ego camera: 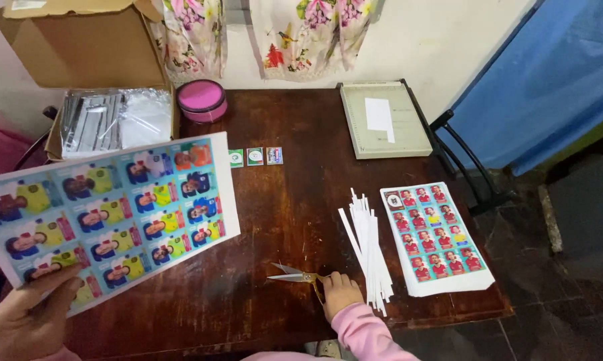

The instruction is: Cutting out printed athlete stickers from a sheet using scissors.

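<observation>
The left hand (pixel 24 317) is gripping a sticker sheet (pixel 107 214), holding it above the desk (pixel 281 220) left of the scissors (pixel 300 275). The right hand (pixel 341 294) is closing its grip on the scissors' handles, just left of the paper strips (pixel 368 247).

You are sitting in a room of a home turned into a small craft corner, not a shop or factory. Your worn dark wooden table (pixel 294 200) stands against a plain white wall (pixel 441 40) hung with flowered cloth (pixel 308 27). An opened cardboard box (pixel 81 43), a paper trimmer (pixel 385 120), scissors (pixel 298 275) and printed sticker sheets (pixel 438 234) sit on it, and the floor (pixel 568 281) is rough and dark.
</observation>
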